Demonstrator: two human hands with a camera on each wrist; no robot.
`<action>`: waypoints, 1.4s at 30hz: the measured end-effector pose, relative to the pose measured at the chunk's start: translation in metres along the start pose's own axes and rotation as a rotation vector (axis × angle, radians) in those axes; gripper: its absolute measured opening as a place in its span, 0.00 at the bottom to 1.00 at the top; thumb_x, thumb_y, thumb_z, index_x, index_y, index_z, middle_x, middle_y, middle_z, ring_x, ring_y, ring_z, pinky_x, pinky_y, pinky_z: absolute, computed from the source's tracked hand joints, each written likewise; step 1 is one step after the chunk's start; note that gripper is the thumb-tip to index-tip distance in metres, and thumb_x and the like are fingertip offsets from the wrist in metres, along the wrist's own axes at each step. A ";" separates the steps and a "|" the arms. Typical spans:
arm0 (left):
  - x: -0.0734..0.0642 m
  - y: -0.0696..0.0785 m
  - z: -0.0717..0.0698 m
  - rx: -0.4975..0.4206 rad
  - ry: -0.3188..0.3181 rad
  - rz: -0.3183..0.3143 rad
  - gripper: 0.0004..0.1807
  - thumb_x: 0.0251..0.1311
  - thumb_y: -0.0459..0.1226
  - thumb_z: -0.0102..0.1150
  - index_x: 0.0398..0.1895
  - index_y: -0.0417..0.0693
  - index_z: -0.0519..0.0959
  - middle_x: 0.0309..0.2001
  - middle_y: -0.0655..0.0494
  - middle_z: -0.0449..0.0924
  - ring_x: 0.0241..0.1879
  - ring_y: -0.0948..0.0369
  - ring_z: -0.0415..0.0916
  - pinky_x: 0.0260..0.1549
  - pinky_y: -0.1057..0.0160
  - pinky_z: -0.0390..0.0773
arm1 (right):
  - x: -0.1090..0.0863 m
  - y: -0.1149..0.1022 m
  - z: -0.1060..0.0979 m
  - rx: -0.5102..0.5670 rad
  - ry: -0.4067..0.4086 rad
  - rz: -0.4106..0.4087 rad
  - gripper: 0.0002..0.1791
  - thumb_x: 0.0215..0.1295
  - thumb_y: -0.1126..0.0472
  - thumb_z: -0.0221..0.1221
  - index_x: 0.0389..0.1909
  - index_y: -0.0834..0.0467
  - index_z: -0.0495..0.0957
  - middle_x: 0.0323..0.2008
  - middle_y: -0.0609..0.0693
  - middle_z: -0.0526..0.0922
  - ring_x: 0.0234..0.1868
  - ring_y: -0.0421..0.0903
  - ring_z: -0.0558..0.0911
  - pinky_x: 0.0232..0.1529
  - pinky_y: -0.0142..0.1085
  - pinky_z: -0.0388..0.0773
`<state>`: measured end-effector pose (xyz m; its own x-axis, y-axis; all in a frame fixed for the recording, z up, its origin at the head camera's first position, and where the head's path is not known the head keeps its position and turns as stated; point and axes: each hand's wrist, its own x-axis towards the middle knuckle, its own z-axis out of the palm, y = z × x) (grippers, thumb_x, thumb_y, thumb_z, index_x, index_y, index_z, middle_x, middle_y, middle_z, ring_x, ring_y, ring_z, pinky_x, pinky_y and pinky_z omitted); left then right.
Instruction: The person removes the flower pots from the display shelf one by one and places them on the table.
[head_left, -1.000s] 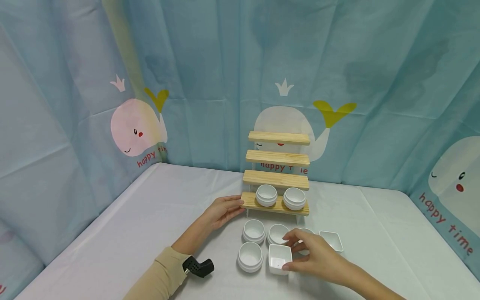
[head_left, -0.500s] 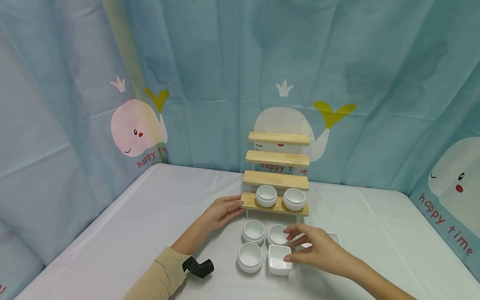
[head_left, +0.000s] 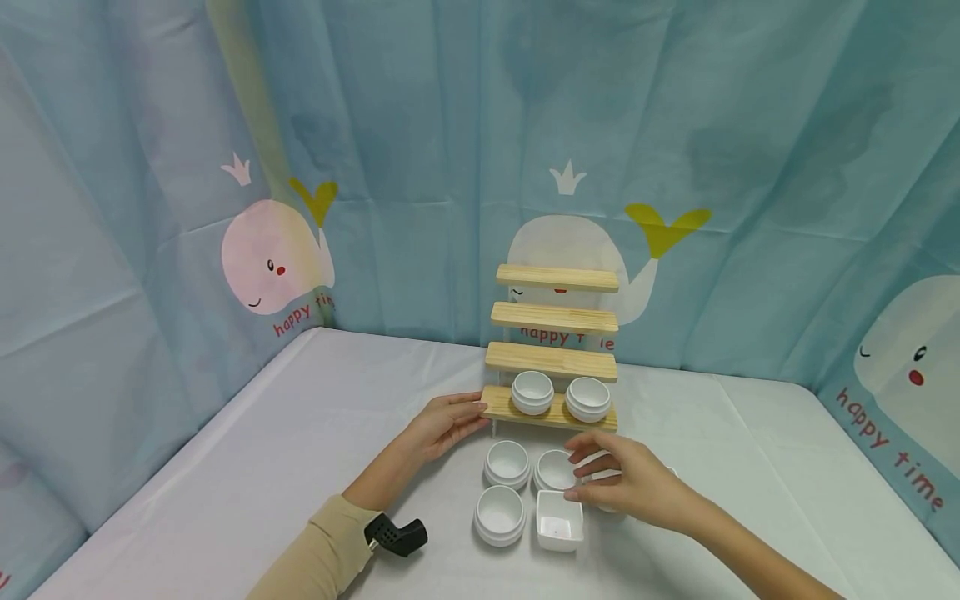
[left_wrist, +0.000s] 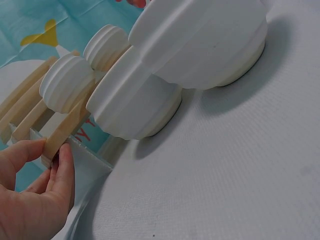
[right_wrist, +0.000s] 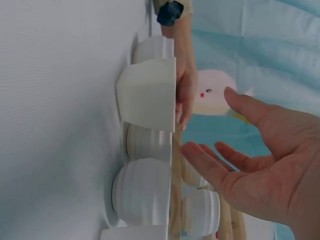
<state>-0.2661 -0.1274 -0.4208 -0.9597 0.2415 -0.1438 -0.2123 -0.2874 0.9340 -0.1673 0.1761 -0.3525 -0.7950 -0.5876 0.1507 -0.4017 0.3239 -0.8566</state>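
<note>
My left hand (head_left: 444, 425) pinches the left end of the lowest wooden board (head_left: 558, 421) of a stepped display rack, thumb above and fingers below in the left wrist view. Two white round bowls (head_left: 532, 393) sit on that board. My right hand (head_left: 633, 479) hovers over the bowls on the table, its fingers spread and relaxed around nothing in the right wrist view. Below its thumb stands a white square bowl (head_left: 559, 529), in front of a round bowl (head_left: 553, 471). The hand largely hides another bowl and a square dish at the right.
Two more round bowls (head_left: 500, 515) stand one behind the other, left of the square one. The rack's upper boards (head_left: 553, 317) bear nothing. A whale-print curtain (head_left: 420, 167) hangs behind the white-covered table (head_left: 765, 483). A black device (head_left: 397, 535) is on my left wrist.
My right hand has drawn up and back from the square bowl, its thumb leaving the rim area. The square bowl stays in place. My left hand keeps its hold on the board.
</note>
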 end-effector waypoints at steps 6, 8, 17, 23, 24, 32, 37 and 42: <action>0.000 0.000 0.000 -0.005 0.000 0.002 0.29 0.77 0.24 0.51 0.76 0.20 0.58 0.70 0.25 0.68 0.53 0.57 0.82 0.58 0.66 0.86 | 0.007 0.001 -0.002 -0.008 0.016 0.004 0.29 0.65 0.63 0.74 0.60 0.73 0.74 0.54 0.67 0.81 0.53 0.64 0.85 0.51 0.33 0.89; 0.000 0.000 0.000 -0.009 0.001 0.002 0.29 0.77 0.24 0.51 0.76 0.19 0.58 0.70 0.25 0.68 0.53 0.57 0.82 0.58 0.66 0.86 | 0.009 0.001 -0.003 -0.014 0.022 0.004 0.29 0.65 0.63 0.73 0.60 0.73 0.74 0.54 0.67 0.81 0.53 0.63 0.85 0.51 0.33 0.89; 0.000 0.000 0.001 -0.018 0.012 -0.001 0.29 0.76 0.24 0.52 0.75 0.20 0.59 0.69 0.26 0.69 0.52 0.57 0.83 0.57 0.66 0.87 | 0.018 0.003 -0.005 -0.047 0.064 0.024 0.30 0.67 0.61 0.73 0.61 0.74 0.73 0.56 0.67 0.80 0.56 0.65 0.84 0.54 0.35 0.89; 0.000 0.000 0.001 -0.008 0.007 0.000 0.29 0.76 0.24 0.52 0.76 0.20 0.59 0.69 0.26 0.69 0.52 0.58 0.83 0.57 0.65 0.86 | 0.024 0.003 -0.007 -0.081 0.095 0.048 0.30 0.67 0.59 0.73 0.62 0.72 0.74 0.58 0.67 0.81 0.59 0.63 0.83 0.57 0.39 0.89; 0.000 0.000 0.001 -0.008 0.008 0.000 0.29 0.76 0.24 0.52 0.76 0.20 0.59 0.69 0.26 0.69 0.52 0.58 0.83 0.57 0.65 0.86 | 0.025 0.003 -0.006 -0.081 0.100 0.047 0.30 0.67 0.59 0.73 0.62 0.72 0.74 0.58 0.67 0.81 0.59 0.63 0.83 0.57 0.40 0.89; -0.001 0.001 0.001 -0.007 0.007 0.002 0.29 0.76 0.24 0.52 0.75 0.20 0.59 0.68 0.26 0.70 0.51 0.58 0.83 0.57 0.65 0.86 | 0.033 0.003 -0.005 -0.051 0.151 0.095 0.30 0.68 0.59 0.72 0.63 0.71 0.74 0.62 0.67 0.80 0.62 0.66 0.81 0.55 0.37 0.89; -0.001 0.001 0.001 -0.007 0.008 0.001 0.29 0.76 0.24 0.52 0.75 0.20 0.59 0.68 0.26 0.70 0.50 0.58 0.83 0.57 0.65 0.86 | 0.037 0.001 -0.004 -0.034 0.175 0.115 0.30 0.69 0.59 0.71 0.65 0.70 0.73 0.64 0.66 0.78 0.63 0.64 0.81 0.58 0.41 0.88; 0.000 0.000 0.000 -0.013 0.008 0.001 0.29 0.76 0.24 0.52 0.75 0.20 0.59 0.68 0.26 0.70 0.50 0.59 0.83 0.57 0.66 0.87 | 0.041 -0.002 -0.003 -0.041 0.210 0.125 0.28 0.69 0.59 0.71 0.63 0.69 0.74 0.64 0.66 0.79 0.63 0.63 0.81 0.59 0.44 0.88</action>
<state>-0.2659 -0.1270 -0.4207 -0.9613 0.2341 -0.1455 -0.2137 -0.2996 0.9298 -0.2007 0.1536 -0.3432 -0.9152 -0.3750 0.1478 -0.3088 0.4164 -0.8551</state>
